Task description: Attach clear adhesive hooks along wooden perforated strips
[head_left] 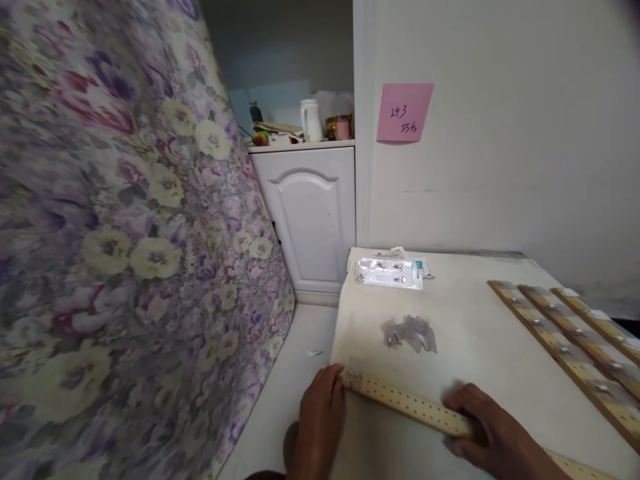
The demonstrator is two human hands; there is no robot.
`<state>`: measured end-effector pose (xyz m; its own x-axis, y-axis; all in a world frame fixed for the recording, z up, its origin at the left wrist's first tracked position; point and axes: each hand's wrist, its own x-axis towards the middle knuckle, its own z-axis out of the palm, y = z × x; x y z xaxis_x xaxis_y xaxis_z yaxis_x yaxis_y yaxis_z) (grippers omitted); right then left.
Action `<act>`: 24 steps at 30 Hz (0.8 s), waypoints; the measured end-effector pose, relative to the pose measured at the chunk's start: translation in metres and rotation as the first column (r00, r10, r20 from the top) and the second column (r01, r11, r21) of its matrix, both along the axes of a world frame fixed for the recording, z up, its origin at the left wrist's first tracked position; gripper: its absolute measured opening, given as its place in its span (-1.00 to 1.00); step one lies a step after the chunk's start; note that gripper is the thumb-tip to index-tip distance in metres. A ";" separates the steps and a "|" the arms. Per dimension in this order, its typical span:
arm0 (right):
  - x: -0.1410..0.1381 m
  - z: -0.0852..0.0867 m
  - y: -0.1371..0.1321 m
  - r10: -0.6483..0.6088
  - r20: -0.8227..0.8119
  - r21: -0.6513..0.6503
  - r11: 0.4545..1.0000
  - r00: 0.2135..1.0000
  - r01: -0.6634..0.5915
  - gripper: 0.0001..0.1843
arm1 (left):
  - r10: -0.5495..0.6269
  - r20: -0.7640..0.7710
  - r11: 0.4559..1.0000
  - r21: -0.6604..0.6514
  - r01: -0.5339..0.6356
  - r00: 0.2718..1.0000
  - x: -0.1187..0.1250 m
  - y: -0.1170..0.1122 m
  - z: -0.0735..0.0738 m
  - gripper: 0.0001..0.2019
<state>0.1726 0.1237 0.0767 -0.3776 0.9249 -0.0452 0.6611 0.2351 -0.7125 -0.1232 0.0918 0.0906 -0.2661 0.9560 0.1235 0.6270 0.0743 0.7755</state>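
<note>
A long tan perforated strip (400,400) lies across the near part of a white table (475,320). My left hand (323,413) grips its left end at the table's corner, fingers curled around it. Further right, my right hand (480,423) presses down on the strip with its fingers closed over it. A small pile of clear little bags (410,332) lies just beyond the strip. A clear flat packet (390,272) with small metal parts sits at the table's far left edge.
Three more tan strips (565,333) carrying small bags lie at the table's right. A flowered mattress (125,233) leans on the left. A white cabinet (310,213) with a jug and clutter stands behind. A pink note (404,112) hangs on the wall.
</note>
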 end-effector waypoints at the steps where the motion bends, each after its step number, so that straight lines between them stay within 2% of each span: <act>1: 0.008 -0.003 -0.004 -0.011 0.025 0.014 1.000 1.000 0.011 -0.69 | 0.003 0.006 1.000 0.003 -0.003 1.000 0.000 0.000 -0.001 -0.73; 4: 0.018 -0.008 -0.009 -0.041 0.078 0.070 0.997 0.996 0.036 -0.78 | 0.014 0.037 1.000 -0.002 -0.013 0.999 0.000 0.000 -0.003 -0.71; 10: 0.007 -0.004 -0.015 -0.053 0.109 0.088 0.995 0.993 0.043 -0.90 | 0.028 0.043 1.000 0.004 -0.028 0.999 0.001 0.007 0.007 -0.71; 14: 0.004 -0.010 -0.025 -0.187 0.113 0.126 0.977 0.976 0.173 -0.91 | 0.052 0.154 0.999 -0.009 -0.051 0.987 0.008 0.016 0.012 -0.66; 19: 0.003 -0.018 -0.035 -0.318 0.122 0.132 0.944 0.940 0.303 -0.88 | 0.035 0.238 0.999 -0.007 -0.034 0.971 0.019 0.027 0.004 -0.61; 24: -0.011 -0.008 -0.032 -0.364 0.114 0.122 0.929 0.924 0.350 -0.87 | 0.071 0.270 0.997 -0.024 -0.068 0.960 0.020 0.030 -0.002 -0.56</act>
